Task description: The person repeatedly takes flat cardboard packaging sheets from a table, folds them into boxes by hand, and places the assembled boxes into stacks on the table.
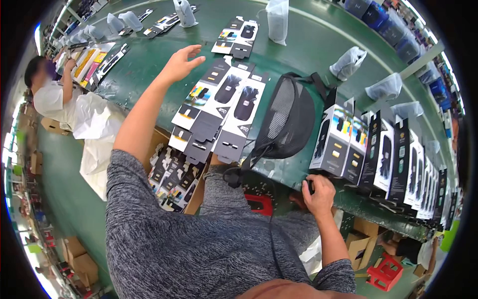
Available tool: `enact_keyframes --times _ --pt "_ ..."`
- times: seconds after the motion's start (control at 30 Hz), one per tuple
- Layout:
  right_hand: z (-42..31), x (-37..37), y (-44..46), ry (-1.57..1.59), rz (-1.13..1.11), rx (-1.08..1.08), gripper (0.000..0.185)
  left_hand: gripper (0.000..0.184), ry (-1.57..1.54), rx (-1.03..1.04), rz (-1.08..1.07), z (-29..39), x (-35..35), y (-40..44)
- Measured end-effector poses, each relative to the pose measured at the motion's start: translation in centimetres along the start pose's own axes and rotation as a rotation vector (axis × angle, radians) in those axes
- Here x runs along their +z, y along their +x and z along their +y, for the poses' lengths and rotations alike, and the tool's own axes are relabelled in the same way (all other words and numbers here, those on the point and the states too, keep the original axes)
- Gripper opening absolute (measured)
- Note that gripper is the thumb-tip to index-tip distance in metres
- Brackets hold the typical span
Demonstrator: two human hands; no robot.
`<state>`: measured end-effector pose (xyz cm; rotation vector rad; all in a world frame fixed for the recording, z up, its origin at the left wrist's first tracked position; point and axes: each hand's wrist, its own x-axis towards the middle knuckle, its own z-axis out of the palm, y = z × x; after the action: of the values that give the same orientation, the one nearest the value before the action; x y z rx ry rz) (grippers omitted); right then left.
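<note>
My left hand (185, 62) is raised over the green table, fingers apart and holding nothing, just left of the flat printed boxes. Those flattened black and white boxes (216, 107) lie overlapping in front of me. My right hand (319, 193) is at the table's near edge, its fingers curled near a small dark item that I cannot make out. A black mesh bag (289, 117) lies between the flat boxes and a row of upright boxes (338, 142), which starts just above my right hand.
An open carton (199, 192) of folded boxes stands below the table edge at left. Plastic-wrapped items (277, 22) stand on the far side. Another person (55, 97) works at far left. A red stool (385, 271) is at lower right.
</note>
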<state>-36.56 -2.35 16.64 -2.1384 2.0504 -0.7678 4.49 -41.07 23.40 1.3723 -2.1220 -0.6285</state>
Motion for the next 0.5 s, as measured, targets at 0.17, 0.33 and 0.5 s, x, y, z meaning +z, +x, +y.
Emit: enact_keyframes --times 0.17,0.33,0.5 --pt "0.5 0.0 0.1 0.021 -0.001 0.019 0.017 0.084 0.03 -0.293 -0.081 -3.7 3.8 6.7" --pt "1.1 0.1 0.2 -0.012 0.002 0.005 0.018 0.113 0.053 -0.533 -0.001 -6.4 6.8 13.1" --pt "1.1 -0.1 0.6 0.019 -0.024 0.01 0.019 0.108 0.084 -0.536 0.02 -11.3 10.2 18.5"
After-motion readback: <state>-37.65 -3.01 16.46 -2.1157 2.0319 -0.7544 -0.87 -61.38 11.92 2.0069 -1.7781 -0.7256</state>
